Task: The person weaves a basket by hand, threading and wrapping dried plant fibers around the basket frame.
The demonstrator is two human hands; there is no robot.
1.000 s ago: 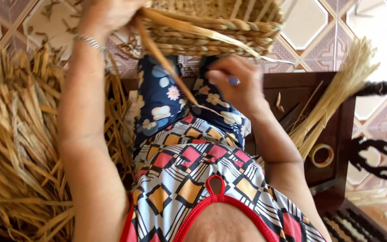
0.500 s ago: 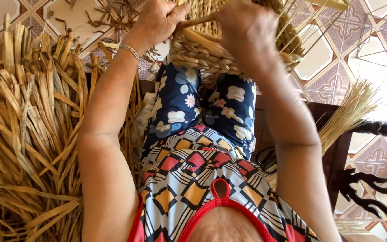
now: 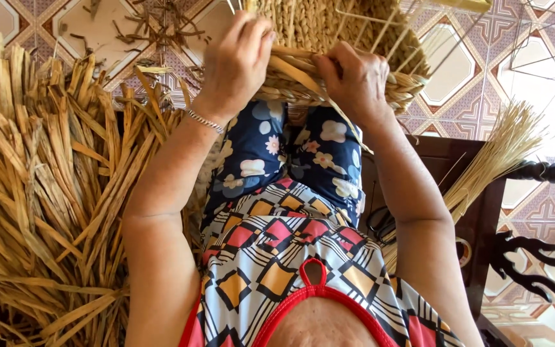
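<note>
Left hand and right hand both clamped, fingers curled, on rim of woven basket, held above lap. Flat strand pinched between hands. Straw pile left of basket.

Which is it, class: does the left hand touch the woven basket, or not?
Touching: in the head view the left hand presses on the woven basket's braided rim, no gap.
</note>
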